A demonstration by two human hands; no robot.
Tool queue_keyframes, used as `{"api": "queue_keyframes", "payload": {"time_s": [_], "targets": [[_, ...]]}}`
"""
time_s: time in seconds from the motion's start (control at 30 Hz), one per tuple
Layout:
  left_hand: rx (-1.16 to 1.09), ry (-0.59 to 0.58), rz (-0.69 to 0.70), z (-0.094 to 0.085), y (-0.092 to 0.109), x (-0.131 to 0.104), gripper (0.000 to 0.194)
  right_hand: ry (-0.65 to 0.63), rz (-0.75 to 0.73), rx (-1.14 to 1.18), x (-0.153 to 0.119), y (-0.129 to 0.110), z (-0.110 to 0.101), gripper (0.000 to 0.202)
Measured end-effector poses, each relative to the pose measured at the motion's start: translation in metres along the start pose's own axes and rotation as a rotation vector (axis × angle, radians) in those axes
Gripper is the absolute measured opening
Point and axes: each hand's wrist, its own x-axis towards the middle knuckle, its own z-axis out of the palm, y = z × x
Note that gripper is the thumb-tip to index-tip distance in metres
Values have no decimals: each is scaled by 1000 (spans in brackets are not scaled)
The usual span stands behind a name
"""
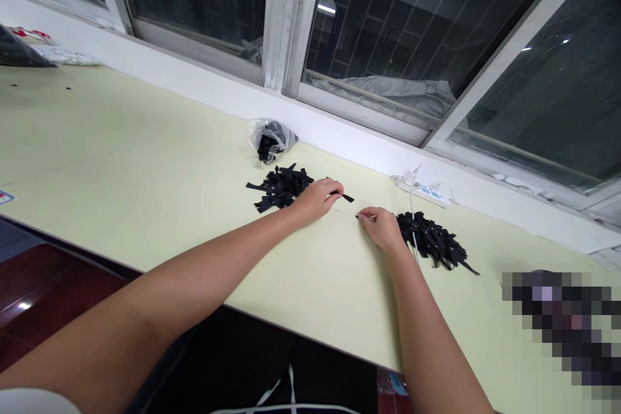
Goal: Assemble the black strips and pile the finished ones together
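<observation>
My left hand is closed, its fingertips pinching a short black fabric strip that sticks out to the right. Beside that hand, on its left, lies a loose pile of black strips. A little to the right, my right hand is closed too, thumb and finger pinched round a tiny dark piece too small to name. The two hands are apart, just above the table. Behind my right wrist spreads another heap of black strips, with small light spots on it.
A clear plastic bag of black pieces sits near the wall. A white power strip lies at the back right, its cable crossing the right heap. A blurred-out dark object is at the right of the pale table. Windows stand behind.
</observation>
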Motion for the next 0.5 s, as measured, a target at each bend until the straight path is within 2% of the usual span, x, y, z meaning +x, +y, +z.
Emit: {"api": "queue_keyframes", "payload": {"time_s": [0.13, 0.33, 0.5], "targets": [[12, -23, 21, 2, 1, -1, 13, -42, -4, -153, 1, -6, 4, 16], [54, -35, 72, 5, -5, -1, 13, -113, -2, -404, -1, -26, -3, 24], [61, -54, 62, 7, -9, -1, 13, -167, 14, -486, -1, -36, -7, 25]]}}
